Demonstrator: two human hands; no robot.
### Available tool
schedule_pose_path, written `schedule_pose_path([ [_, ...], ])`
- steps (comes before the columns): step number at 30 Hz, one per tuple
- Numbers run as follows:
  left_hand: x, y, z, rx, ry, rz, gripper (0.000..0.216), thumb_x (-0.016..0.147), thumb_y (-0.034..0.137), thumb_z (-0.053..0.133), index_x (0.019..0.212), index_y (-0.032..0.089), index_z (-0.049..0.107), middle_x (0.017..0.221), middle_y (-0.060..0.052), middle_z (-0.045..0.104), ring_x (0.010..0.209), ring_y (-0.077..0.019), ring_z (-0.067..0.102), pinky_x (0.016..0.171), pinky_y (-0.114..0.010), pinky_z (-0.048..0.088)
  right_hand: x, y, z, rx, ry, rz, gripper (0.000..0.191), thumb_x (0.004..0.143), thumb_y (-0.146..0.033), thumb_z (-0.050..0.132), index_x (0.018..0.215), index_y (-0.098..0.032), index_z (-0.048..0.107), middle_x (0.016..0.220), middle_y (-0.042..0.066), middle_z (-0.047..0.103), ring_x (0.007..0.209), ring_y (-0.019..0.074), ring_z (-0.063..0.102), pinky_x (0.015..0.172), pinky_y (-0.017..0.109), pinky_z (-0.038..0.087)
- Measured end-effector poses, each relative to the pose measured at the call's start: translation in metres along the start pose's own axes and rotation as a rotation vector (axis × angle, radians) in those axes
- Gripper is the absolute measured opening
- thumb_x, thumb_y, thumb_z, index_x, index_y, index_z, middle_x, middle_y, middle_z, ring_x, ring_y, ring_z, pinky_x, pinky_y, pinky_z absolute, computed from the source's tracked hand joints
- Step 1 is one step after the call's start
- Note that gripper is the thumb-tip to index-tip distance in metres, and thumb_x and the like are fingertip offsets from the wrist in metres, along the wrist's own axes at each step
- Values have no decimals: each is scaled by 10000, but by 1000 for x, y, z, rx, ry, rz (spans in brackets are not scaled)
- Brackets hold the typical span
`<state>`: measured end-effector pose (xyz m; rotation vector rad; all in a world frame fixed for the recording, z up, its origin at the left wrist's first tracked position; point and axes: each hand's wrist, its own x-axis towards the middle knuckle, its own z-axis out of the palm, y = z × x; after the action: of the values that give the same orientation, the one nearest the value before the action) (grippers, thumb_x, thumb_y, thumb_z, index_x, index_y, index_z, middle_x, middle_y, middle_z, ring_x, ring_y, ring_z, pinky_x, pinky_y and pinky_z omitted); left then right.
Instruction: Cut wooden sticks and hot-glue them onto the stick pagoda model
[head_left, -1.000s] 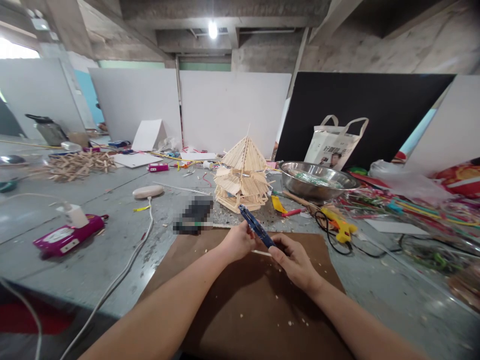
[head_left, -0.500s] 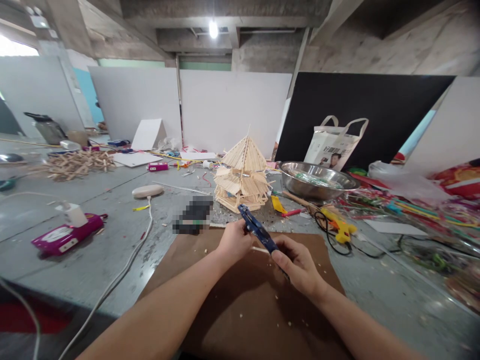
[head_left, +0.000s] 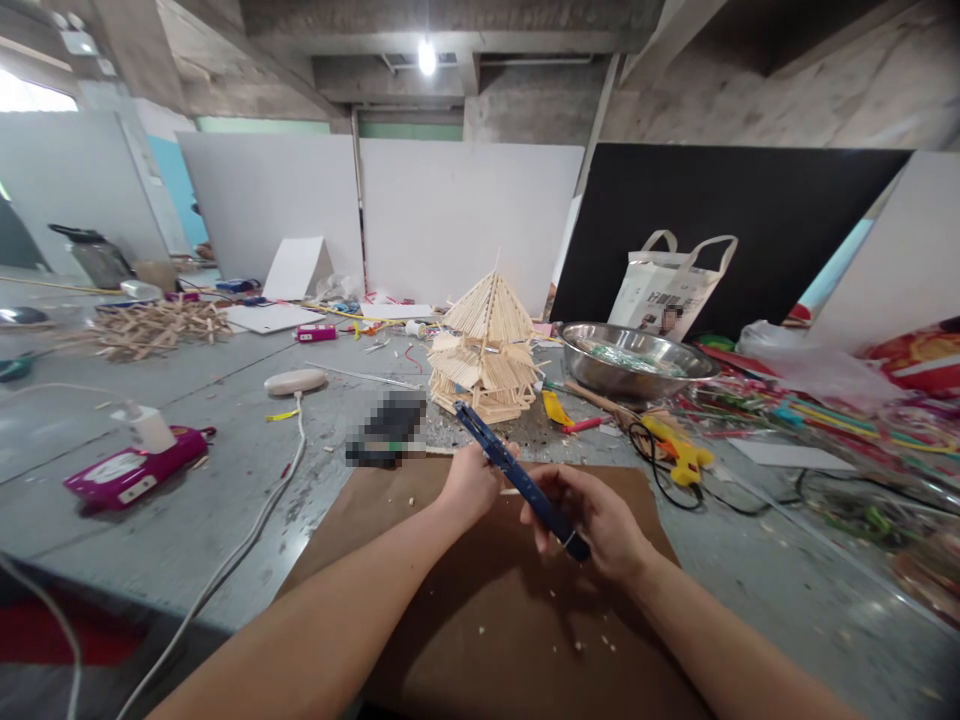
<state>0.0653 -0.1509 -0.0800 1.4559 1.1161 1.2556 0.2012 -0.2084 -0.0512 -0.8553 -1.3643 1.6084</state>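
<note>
My right hand [head_left: 592, 520] is closed around the handles of dark blue cutters [head_left: 517, 478], whose tip points up and to the left. My left hand [head_left: 471, 482] is pinched right beside the cutter's blades; what it holds is hidden behind the tool. Both hands hover over a brown board [head_left: 495, 600] strewn with small wood chips. Just beyond stands a pagoda-like model of wooden sticks [head_left: 486, 345].
A steel bowl [head_left: 634, 362] and a yellow glue gun [head_left: 679, 450] with black cord lie to the right, with colourful sticks behind. A magenta power strip [head_left: 131, 470], a white cable [head_left: 247, 540] and a pile of wooden sticks [head_left: 154, 325] are on the left.
The thin stick seen between my hands earlier no longer shows. The cutters have shifted left and tilted flatter, with more of the handle showing past my right fingers.
</note>
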Motion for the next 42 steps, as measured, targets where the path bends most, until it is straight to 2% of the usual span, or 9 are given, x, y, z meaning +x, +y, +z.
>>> schedule_pose_path([
  [3, -4, 9, 0, -138, 17, -68, 218, 676, 351, 545, 634, 145, 489, 536, 35, 458, 508, -77, 425, 504, -206, 361, 4, -1, -4, 125, -61, 135, 195, 742, -209, 429, 837, -151, 589, 711, 40, 630, 529, 137, 585, 511, 262, 438],
  [7, -7, 11, 1, -282, -16, -107, 293, 650, 430, 563, 660, 153, 468, 524, 55, 422, 481, -59, 400, 486, -193, 359, 4, 6, -7, 158, -141, 221, 215, 725, -184, 506, 911, -139, 602, 823, 69, 636, 666, 157, 616, 651, 302, 454],
  [11, -11, 11, 4, -357, -48, -191, 344, 639, 484, 556, 709, 160, 464, 469, 77, 385, 373, -34, 340, 356, -161, 281, 3, 14, -2, 110, -210, 131, 267, 712, -198, 561, 977, -184, 584, 917, 66, 614, 751, 171, 608, 742, 364, 433],
  [16, -18, 16, 10, -454, -88, -289, 400, 637, 549, 521, 752, 179, 424, 375, 107, 308, 242, -35, 234, 237, -159, 174, 6, 21, 8, -50, -1, -36, 148, 660, -245, 627, 801, -200, 631, 778, 13, 608, 613, 119, 581, 640, 305, 461],
  [22, -21, 14, 16, -500, -4, -191, 393, 613, 512, 573, 752, 169, 439, 507, 61, 431, 348, -68, 414, 296, -185, 337, 10, 30, 12, -209, 259, -167, 103, 629, -305, 634, 666, -211, 609, 619, -18, 572, 462, 97, 496, 484, 264, 444],
  [26, -21, 12, 16, -475, 36, -135, 351, 623, 467, 593, 731, 160, 461, 522, 55, 431, 429, -64, 443, 369, -170, 373, 9, 29, 11, -313, 260, -203, 131, 663, -309, 603, 758, -233, 556, 675, -18, 548, 520, 106, 503, 501, 251, 457],
  [31, -22, 9, 18, -493, -86, -191, 358, 656, 492, 544, 794, 177, 446, 476, 74, 403, 322, -68, 386, 305, -193, 321, 10, 27, 7, -463, 224, -222, 115, 702, -327, 557, 770, -239, 527, 627, -21, 530, 518, 121, 514, 520, 262, 461],
  [38, -19, 2, 18, -244, 68, -3, 309, 678, 443, 538, 755, 144, 542, 636, 0, 533, 607, -109, 509, 598, -226, 421, 4, 24, 7, -677, 212, -293, 89, 756, -328, 487, 763, -243, 515, 745, 14, 549, 737, 157, 530, 730, 294, 437],
  [42, -18, 2, 14, -57, 98, 44, 316, 703, 458, 490, 716, 150, 562, 639, -15, 558, 612, -127, 516, 588, -232, 407, 1, 29, 4, -625, 252, -200, 154, 742, -372, 494, 818, -240, 500, 796, 23, 555, 788, 170, 530, 754, 311, 423],
])
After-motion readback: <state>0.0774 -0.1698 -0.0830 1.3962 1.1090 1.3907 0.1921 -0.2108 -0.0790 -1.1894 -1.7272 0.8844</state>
